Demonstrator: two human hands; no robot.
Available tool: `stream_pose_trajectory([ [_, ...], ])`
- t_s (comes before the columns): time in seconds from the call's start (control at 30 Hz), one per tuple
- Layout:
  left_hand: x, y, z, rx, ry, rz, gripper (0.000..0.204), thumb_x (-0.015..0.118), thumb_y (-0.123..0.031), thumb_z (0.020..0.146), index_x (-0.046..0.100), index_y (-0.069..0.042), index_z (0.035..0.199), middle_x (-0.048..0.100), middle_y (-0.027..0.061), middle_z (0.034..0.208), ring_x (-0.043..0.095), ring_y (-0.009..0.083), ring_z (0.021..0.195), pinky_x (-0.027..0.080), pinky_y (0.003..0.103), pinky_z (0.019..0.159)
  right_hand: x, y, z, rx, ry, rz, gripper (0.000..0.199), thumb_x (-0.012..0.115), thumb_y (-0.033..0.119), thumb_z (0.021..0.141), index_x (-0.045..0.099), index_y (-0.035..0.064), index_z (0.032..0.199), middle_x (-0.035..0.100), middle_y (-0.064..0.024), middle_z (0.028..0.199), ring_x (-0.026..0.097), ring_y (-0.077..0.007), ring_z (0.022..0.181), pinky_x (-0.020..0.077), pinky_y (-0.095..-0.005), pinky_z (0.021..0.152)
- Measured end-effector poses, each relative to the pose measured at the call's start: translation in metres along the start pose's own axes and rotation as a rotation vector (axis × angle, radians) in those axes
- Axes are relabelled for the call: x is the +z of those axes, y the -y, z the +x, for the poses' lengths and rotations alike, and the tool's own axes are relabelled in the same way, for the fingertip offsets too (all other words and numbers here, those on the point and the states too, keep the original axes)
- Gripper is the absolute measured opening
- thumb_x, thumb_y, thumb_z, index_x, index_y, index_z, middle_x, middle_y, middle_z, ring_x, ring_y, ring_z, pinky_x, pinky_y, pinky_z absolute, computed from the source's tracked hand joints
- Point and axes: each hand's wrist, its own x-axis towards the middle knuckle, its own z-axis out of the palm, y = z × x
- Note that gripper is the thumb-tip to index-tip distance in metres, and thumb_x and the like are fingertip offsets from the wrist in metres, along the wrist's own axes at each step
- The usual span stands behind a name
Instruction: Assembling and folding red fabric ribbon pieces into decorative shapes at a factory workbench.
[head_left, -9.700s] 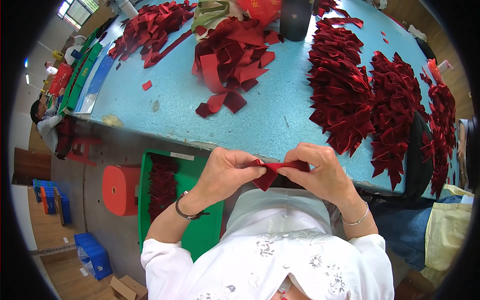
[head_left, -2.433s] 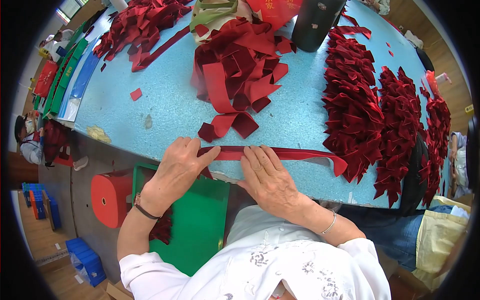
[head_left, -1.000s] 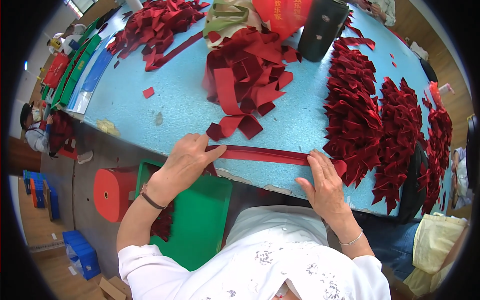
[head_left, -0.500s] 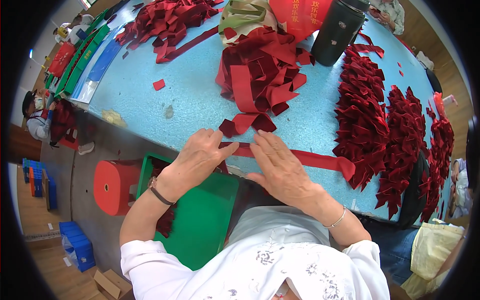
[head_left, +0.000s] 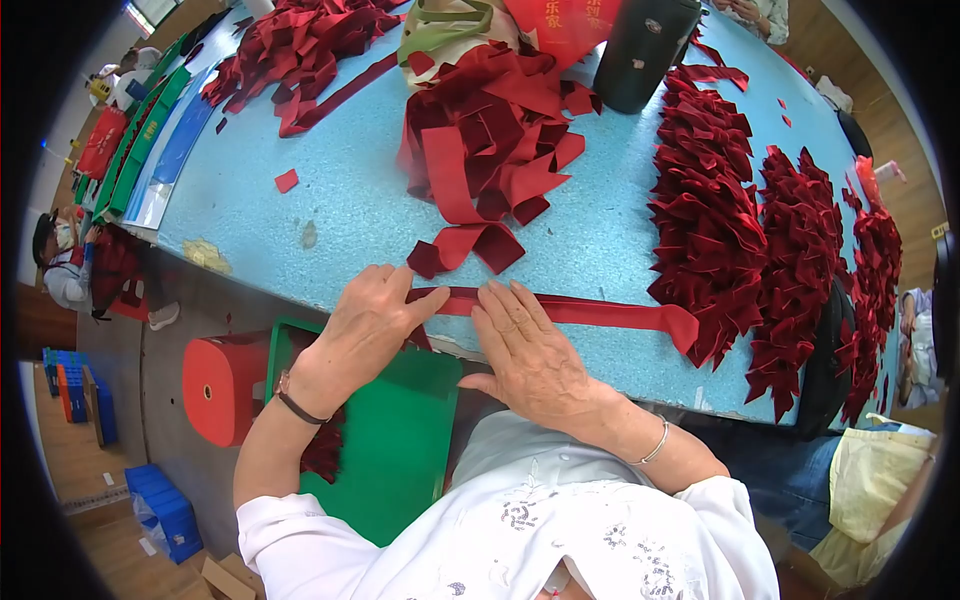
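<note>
A long dark red fabric ribbon (head_left: 610, 313) lies along the near edge of the table, its right end turned over beside a red pile. At its left part my left hand (head_left: 368, 322) is closed on it, thumb and fingers together, with a short piece hanging down over the table edge below. My right hand (head_left: 538, 358) lies flat across the ribbon just to the right, fingers stretched out and thumb apart. Just beyond my hands a curled strip (head_left: 465, 245) trails from a loose heap of red ribbon (head_left: 490, 140).
Long piles of folded red ribbon (head_left: 705, 220) run along the right side of the blue table (head_left: 340, 190). A black bottle (head_left: 645, 55) stands at the back by a red bag (head_left: 565, 25). Below the table edge are a green tray (head_left: 400, 440) and a red stool (head_left: 225, 390).
The whole view has shifted a little, so the table appears further left. Both hands stay on the ribbon; my right thumb is spread slightly wider.
</note>
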Motion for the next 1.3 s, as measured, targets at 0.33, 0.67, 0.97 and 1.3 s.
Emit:
stream_pose_trajectory([
  [0.33, 0.000, -0.003, 0.002, -0.012, 0.027, -0.017, 0.050, 0.060, 0.008, 0.061, 0.066, -0.011, 0.107, 0.044, 0.0091, 0.070, 0.049, 0.0243, 0.067, 0.044, 0.035, 0.061, -0.002, 0.000, -0.015, 0.043, -0.047, 0.014, 0.071, 0.070, 0.038, 0.072, 0.047, -0.0166, 0.112, 0.047, -0.0333, 0.121, 0.042, -0.0432, 0.121, 0.0328, -0.0492, 0.105],
  [0.67, -0.001, -0.002, 0.002, -0.003, 0.045, 0.035, 0.045, 0.060, 0.005, 0.064, 0.065, -0.010, 0.106, 0.045, 0.0088, 0.070, 0.050, 0.0226, 0.066, 0.045, 0.033, 0.062, 0.000, 0.001, -0.024, 0.074, -0.060, 0.019, 0.073, 0.071, 0.037, 0.071, 0.047, -0.0181, 0.112, 0.046, -0.0341, 0.121, 0.042, -0.0444, 0.121, 0.0333, -0.0501, 0.104],
  [0.97, -0.001, -0.002, 0.002, -0.010, 0.047, 0.017, 0.047, 0.061, 0.006, 0.063, 0.066, -0.010, 0.107, 0.046, 0.0094, 0.071, 0.050, 0.0230, 0.067, 0.045, 0.034, 0.063, -0.006, 0.000, -0.032, 0.128, -0.089, -0.014, 0.074, 0.071, 0.039, 0.071, 0.047, -0.0191, 0.111, 0.048, -0.0342, 0.118, 0.044, -0.0452, 0.118, 0.0379, -0.0497, 0.101],
  [1.3, 0.000, -0.002, 0.002, -0.008, 0.053, 0.000, 0.049, 0.060, 0.009, 0.061, 0.066, -0.010, 0.107, 0.046, 0.0101, 0.071, 0.051, 0.0245, 0.068, 0.045, 0.035, 0.063, -0.009, -0.006, -0.049, 0.204, -0.144, -0.034, 0.077, 0.071, 0.041, 0.072, 0.046, -0.0195, 0.113, 0.048, -0.0340, 0.118, 0.046, -0.0458, 0.116, 0.0394, -0.0501, 0.099],
])
